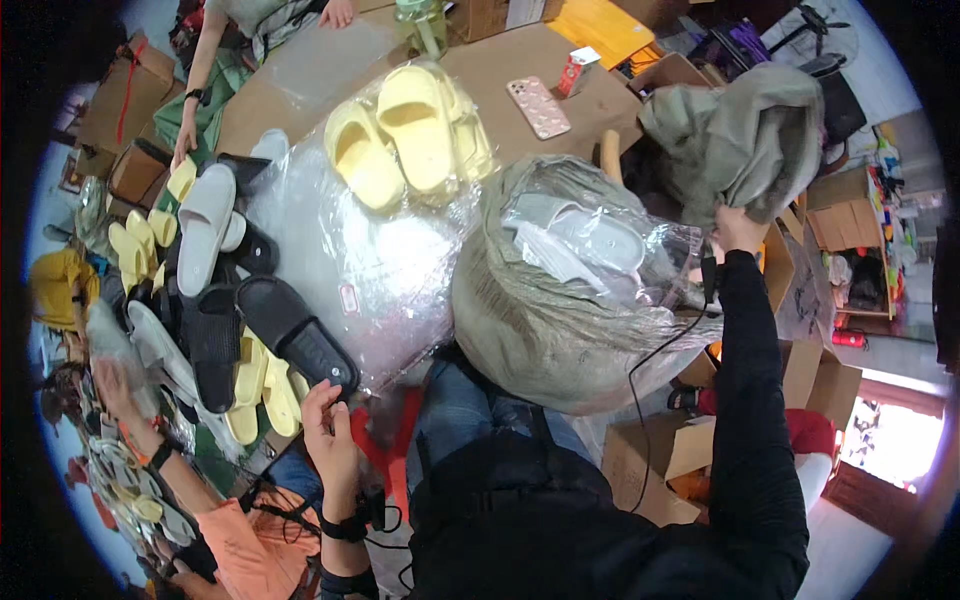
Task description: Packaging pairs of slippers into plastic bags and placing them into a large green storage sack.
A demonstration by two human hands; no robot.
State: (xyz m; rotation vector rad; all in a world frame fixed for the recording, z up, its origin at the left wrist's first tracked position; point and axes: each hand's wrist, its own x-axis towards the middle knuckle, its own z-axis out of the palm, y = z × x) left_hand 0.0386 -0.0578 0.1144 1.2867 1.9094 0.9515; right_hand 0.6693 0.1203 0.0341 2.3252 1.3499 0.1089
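From the head camera we see our left hand (325, 425) gripping the heel end of a black slipper (295, 332) at the table's near edge. Our right hand (738, 228) is closed on the rim of a large grey sack (540, 320) (it sits on our lap, blocking the table's right side). Inside lie bagged white slippers (585, 240). On clear plastic sheeting (340, 250) rest 2 yellow slippers (395, 140); 1 pink phone (538, 106) lies beyond.

Left hand (322, 425) on black slipper (295, 335)
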